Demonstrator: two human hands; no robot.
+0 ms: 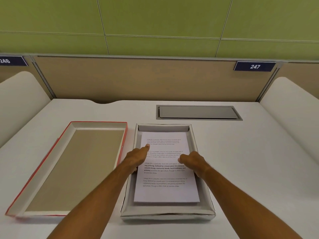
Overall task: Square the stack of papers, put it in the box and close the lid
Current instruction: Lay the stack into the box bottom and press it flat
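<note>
1. Head view, the task's things: the stack of papers [166,169] lies flat inside the open grey box [168,213], printed side up, its edges looking even and roughly parallel to the box walls, with a gap showing at the far and near ends. The red-edged lid [72,168] rests upside down on the white desk [241,152], just beside the box on its left and apart from it.

2. Head view, the hands: the left hand [138,156] reaches over the box's left wall, forefinger stretched out with its tip on the top sheet, the other fingers down along the stack's left edge. The right hand [194,161] sits at the stack's right edge, fingers curled, thumb over the sheet. Neither hand clearly clasps anything; both appear to press or steady the paper, though whether fingers are tucked under the stack cannot be told.

3. Head view, surroundings: a closed grey cable hatch [198,112] lies in the desk beyond the box, and a partition label reading 247 [255,66] hangs above it.

4. Step in hand, as a judgement: squaring seems done and the stack is being settled into the box; only the lid remains.

5. Next move, as a judgement: both hands must leave the paper, take the lid by its long sides, turn it over, line its corners up with the box and lower it evenly so the soft-looking walls do not buckle.
</note>
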